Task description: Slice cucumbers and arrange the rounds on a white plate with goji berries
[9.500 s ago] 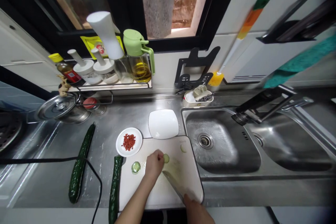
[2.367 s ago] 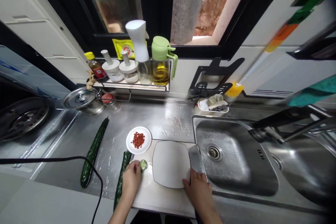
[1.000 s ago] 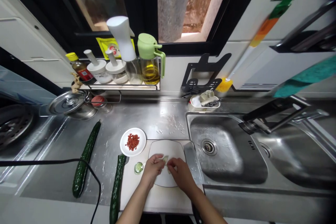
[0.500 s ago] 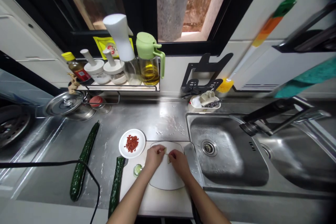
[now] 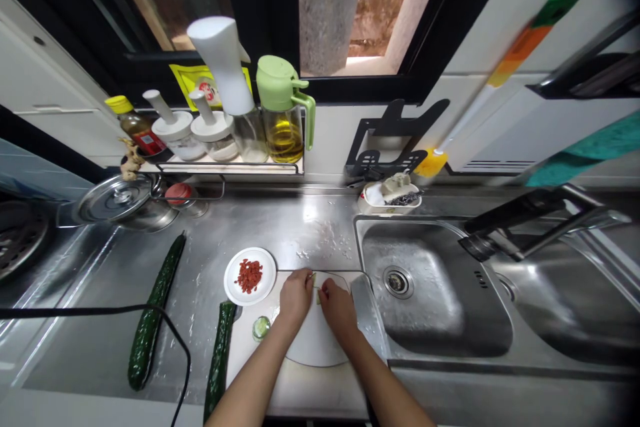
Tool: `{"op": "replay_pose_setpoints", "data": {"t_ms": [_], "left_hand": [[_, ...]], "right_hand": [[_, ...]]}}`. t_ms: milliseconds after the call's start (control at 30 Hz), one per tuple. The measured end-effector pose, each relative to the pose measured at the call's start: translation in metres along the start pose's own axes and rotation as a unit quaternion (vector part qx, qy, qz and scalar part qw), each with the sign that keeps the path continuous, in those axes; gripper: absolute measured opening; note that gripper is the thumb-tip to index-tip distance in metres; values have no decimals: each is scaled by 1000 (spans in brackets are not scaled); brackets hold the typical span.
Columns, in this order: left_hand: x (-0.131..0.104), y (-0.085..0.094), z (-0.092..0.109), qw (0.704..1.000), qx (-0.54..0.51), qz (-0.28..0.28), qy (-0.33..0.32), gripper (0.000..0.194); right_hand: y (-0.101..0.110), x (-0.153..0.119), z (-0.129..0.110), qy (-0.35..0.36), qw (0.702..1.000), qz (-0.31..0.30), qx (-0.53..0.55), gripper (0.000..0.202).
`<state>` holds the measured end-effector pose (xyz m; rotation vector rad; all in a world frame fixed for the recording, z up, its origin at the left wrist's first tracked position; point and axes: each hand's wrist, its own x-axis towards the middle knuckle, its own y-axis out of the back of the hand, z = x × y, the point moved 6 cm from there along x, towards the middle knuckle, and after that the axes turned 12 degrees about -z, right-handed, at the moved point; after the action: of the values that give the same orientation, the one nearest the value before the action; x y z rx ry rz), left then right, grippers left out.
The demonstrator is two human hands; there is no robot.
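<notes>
Slicing seems only partly done: above the cutting board (image 5: 310, 395), left hand (image 5: 297, 297) and right hand (image 5: 339, 305) have fingertips closed, pinching small pale-green pieces (image 5: 317, 297) over a square plate (image 5: 316, 343). A cucumber round (image 5: 261, 328) lies on the board's left part; to its left, a cut cucumber (image 5: 219, 353) and a whole cucumber (image 5: 155, 313) look left over. At the board's far-left corner, a round plate (image 5: 271, 279) contains red pieces (image 5: 249, 275).

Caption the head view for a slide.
Left hand and right hand pinch thin cucumber pieces above a white plate on a cutting board.
</notes>
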<state>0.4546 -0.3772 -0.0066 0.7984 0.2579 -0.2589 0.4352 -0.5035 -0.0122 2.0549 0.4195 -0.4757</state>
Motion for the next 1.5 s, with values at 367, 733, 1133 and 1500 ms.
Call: {"op": "replay_pose_setpoints", "data": {"t_ms": [367,733,1133,1500], "left_hand": [[-17,-8,-4,993,50,52,-94,29],[-39,-28,-3,971,182,41,-151,47],[-49,-8,-3,980,87,84,-160,39],[-119,44,-97,975,-8,166,149,38]], "right_hand": [[-9,-23,-1,97,990,93,-48,20],[-22,-50,-11,224,954,152,-124,40],[-19,-52,-7,231,947,171,-143,32],[-20,-66,1,264,937,207,-100,25]]}}
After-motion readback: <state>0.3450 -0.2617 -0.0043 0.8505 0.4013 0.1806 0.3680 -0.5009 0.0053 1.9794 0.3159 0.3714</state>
